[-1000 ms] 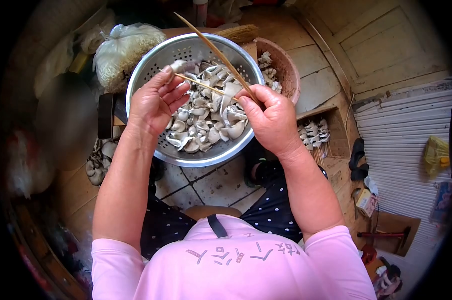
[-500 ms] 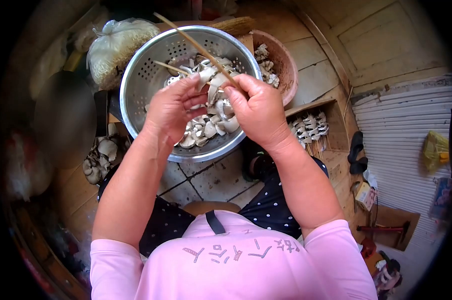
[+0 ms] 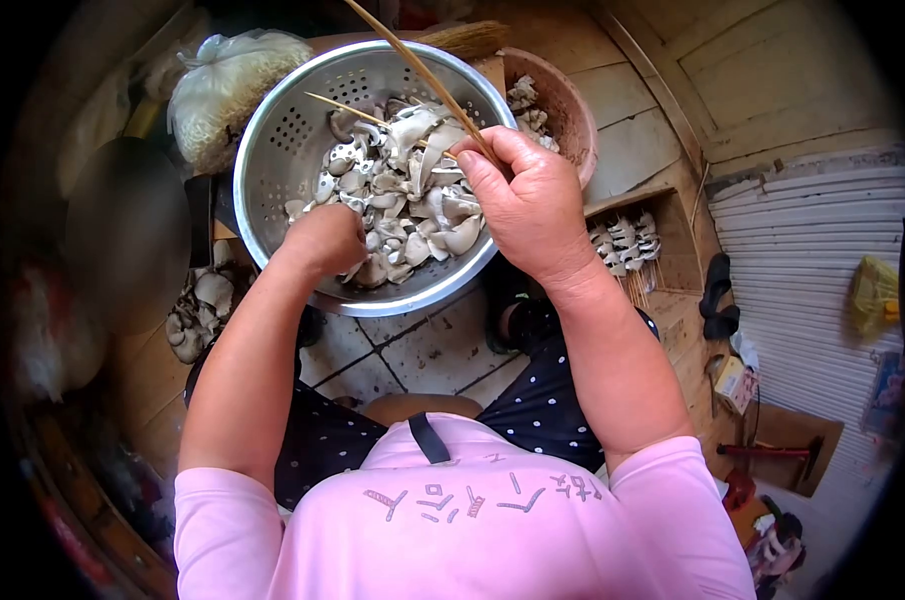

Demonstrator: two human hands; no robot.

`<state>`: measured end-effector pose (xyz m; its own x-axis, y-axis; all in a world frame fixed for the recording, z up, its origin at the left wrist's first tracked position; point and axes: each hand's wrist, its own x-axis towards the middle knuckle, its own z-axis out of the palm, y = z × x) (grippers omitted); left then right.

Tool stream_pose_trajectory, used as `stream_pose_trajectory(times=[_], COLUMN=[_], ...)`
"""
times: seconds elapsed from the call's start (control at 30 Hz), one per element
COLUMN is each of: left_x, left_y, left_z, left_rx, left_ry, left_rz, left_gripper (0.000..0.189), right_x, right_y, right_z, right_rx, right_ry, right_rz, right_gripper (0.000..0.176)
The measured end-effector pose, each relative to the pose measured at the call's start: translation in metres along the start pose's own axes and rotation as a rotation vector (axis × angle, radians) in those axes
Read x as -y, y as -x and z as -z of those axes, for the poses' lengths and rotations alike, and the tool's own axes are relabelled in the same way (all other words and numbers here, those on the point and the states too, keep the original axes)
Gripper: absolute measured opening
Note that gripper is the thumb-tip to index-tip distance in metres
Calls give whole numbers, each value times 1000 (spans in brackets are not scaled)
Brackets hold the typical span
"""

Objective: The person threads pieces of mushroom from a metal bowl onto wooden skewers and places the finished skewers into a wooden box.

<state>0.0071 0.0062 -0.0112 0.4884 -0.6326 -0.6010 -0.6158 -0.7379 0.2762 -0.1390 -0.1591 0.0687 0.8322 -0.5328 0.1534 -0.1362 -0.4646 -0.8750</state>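
A large metal colander (image 3: 273, 172) holds a heap of torn grey-white mushrooms (image 3: 388, 205). My left hand (image 3: 325, 240) is down at the heap's left side, its fingers curled and mostly hidden; what they hold cannot be made out. My right hand (image 3: 528, 200), over the colander's right rim, pinches several thin wooden skewers (image 3: 428, 75). One skewer (image 3: 348, 108) points left across the heap, with mushroom pieces (image 3: 413, 130) threaded on it in front of my fingers.
Behind the colander at right stands a pink basin (image 3: 578, 130) with mushroom bits. Right of my arm, a box (image 3: 678, 240) holds loaded skewers (image 3: 628, 245). A filled plastic bag (image 3: 228, 95) lies at the back left, whole mushrooms (image 3: 201, 310) at the left.
My left hand has left the skewered pieces and moved down and left into the heap. My right hand has shifted slightly right with the skewers.
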Motion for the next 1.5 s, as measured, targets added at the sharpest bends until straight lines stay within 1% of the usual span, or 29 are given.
stream_pose_trajectory(times=[0.07,0.13,0.27,0.37,0.43,0.47,0.53,0.67,0.73,0.87,0.93,0.97,1.03,1.07,1.13,1.17,1.2,1.27,1.3,1.43,1.5], left_x=[-5,-8,-1,4,5,5,6,21,27,31,31,31,29,27,23,24,22,15,18,26,32], left_y=[2,4,-3,-6,-1,1,5,-2,-3,-5,-4,-4,-3,-1,3,5,7,11,10,3,1], left_z=[-1,-2,-8,-5,3,7,14,16,14,15,18,20,24,28,36,40,42,47,46,39,37], left_rx=[33,38,16,49,22,22,-26,-83,-153,-159,-84,-85,-165,-167,-327,-335,-339,-427,-402,-353,-156], left_ry=[-20,-116,-143,-164,20,19,208,290,319,375,644,644,1169,1169,1579,1689,1689,1913,1965,2061,2173], left_rz=[13,27,34,81,77,77,103,31,2,18,73,73,95,94,70,50,49,70,32,12,-206], left_gripper=[20,21,21,21,20,20,19,18,15,14,16,16,19,19,23,23,23,20,15,9,6], right_x=[-1,-1,-3,-1,0,-1,-1,-1,-1,0,-2,-3,-2,-1,1,2,3,2,1,2,2], right_y=[0,1,2,3,3,3,3,2,2,2,2,2,2,3,4,4,5,4,4,2,2], right_z=[0,0,0,-1,-1,-1,-2,-5,-5,-7,-8,-8,-8,-7,-7,-7,-7,-7,-7,-7,-7], right_rx=[7,16,45,57,56,61,68,67,69,85,90,95,100,110,120,121,123,123,122,116,94], right_ry=[2,5,5,3,-2,14,29,12,7,23,29,30,32,32,33,31,28,26,27,27,32], right_rz=[-3,-6,-10,-10,-11,-8,-5,-8,-4,-1,5,10,17,8,4,4,4,0,-7,-32,-28], right_gripper=[15,15,15,15,15,15,16,17,17,18,18,18,18,18,18,18,17,17,17,17,17])
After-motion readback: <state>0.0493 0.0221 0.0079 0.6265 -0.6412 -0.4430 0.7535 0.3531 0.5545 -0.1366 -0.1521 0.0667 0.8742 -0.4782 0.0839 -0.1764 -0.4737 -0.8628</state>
